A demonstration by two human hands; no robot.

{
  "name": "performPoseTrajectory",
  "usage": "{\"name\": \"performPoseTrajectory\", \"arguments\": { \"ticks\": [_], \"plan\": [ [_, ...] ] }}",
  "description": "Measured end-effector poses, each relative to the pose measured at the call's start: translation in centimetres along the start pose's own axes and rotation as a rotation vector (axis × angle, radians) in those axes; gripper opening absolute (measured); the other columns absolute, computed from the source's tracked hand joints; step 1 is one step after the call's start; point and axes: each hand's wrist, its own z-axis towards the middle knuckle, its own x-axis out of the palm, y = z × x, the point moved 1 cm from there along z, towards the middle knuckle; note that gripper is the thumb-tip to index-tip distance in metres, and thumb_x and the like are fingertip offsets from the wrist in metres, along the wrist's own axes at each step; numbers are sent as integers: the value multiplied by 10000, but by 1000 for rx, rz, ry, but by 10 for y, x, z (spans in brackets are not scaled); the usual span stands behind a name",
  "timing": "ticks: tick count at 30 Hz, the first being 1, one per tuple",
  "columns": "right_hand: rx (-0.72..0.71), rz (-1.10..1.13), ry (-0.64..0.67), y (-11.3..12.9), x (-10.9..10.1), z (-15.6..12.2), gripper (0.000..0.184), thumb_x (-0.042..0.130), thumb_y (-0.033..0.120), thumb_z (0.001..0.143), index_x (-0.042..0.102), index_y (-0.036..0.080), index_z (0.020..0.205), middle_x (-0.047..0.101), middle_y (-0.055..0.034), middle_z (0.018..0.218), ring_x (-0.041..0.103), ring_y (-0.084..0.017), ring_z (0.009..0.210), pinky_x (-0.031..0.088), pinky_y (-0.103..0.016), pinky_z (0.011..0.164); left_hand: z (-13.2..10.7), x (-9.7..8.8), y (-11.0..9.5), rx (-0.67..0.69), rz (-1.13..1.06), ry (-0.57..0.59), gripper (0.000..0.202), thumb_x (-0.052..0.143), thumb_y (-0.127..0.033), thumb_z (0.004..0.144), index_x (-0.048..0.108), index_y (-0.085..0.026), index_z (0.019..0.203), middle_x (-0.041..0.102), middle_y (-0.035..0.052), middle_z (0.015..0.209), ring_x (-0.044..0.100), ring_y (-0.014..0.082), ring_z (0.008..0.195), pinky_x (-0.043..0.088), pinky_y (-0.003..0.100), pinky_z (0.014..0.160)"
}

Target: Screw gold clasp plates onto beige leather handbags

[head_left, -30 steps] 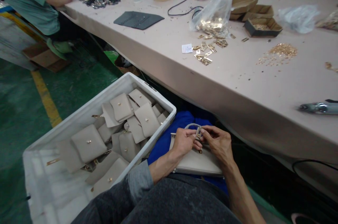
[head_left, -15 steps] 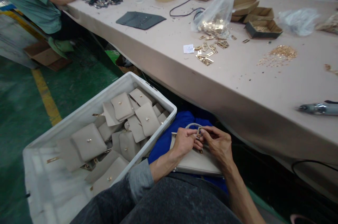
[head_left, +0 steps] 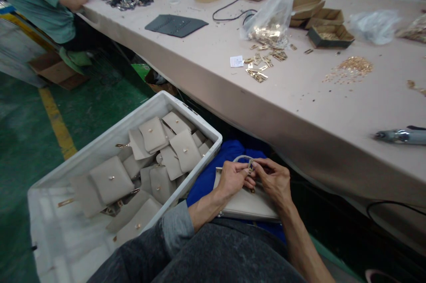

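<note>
A beige leather bag (head_left: pixel 248 206) lies on my lap over blue cloth (head_left: pixel 213 169). My left hand (head_left: pixel 233 178) and my right hand (head_left: pixel 274 180) meet above it, both pinching a small gold metal clasp (head_left: pixel 250 167) at the bag's top edge. The fingers of both hands are closed round the clasp. My grey sleeve covers the left forearm.
A white crate (head_left: pixel 109 138) of beige leather flaps with gold studs stands at my left. The long pink table (head_left: pixel 299 96) carries gold fittings (head_left: pixel 258 67), a plastic bag of them (head_left: pixel 271 16), cardboard boxes, a dark mat (head_left: pixel 175 24) and a tool (head_left: pixel 399 136). A person in green (head_left: pixel 36 1) works at the far left.
My hands stay on the clasp with only slight finger shifts. The person at the far left has drawn both hands together.
</note>
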Motion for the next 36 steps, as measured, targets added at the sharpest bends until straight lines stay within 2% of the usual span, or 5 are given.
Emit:
{"name": "performPoseTrajectory", "arguments": {
  "ticks": [5, 12, 19, 27, 36],
  "plan": [
    [-38, -1, 3, -2, 0, 1, 295, 749, 479, 871, 806, 205, 963, 745, -65, 855, 691, -196, 702, 559, -319, 649, 1, 1, 0, 1, -2, 2, 217, 690, -186, 832, 819, -62, 955, 747, 89, 702, 696, 143, 490, 607, 232, 481],
    [-125, -71, 2, -10, -4, 5, 212, 742, 432, 894, 820, 241, 944, 729, -68, 933, 699, -206, 817, 563, -316, 682, -1, 2, -3, -20, 37, -29, 250, 623, -92, 853, 816, -48, 1005, 721, 71, 591, 687, 146, 459, 602, 225, 467],
    [-84, -20, 73, -6, -7, 2, 197, 722, 381, 907, 821, 248, 1014, 749, -70, 1000, 721, -218, 878, 585, -324, 743, 2, -1, 6, 1, 20, -53, 259, 637, -95, 845, 813, -49, 1029, 738, 83, 605, 702, 158, 477, 599, 224, 464],
    [-134, -57, 59, -3, -7, 1, 172, 729, 370, 902, 827, 247, 975, 746, -65, 955, 705, -206, 830, 558, -319, 720, 1, -2, 6, -7, 23, -53, 277, 637, -82, 821, 813, -48, 1032, 749, 82, 613, 714, 159, 488, 612, 225, 492],
    [-155, -77, 53, -3, -6, 1, 169, 728, 373, 903, 823, 244, 957, 732, -55, 918, 685, -193, 796, 535, -310, 704, 0, -1, 5, 11, 12, -32, 265, 720, -186, 838, 811, -51, 1047, 740, 76, 606, 707, 154, 483, 607, 223, 494]
  ]
}}
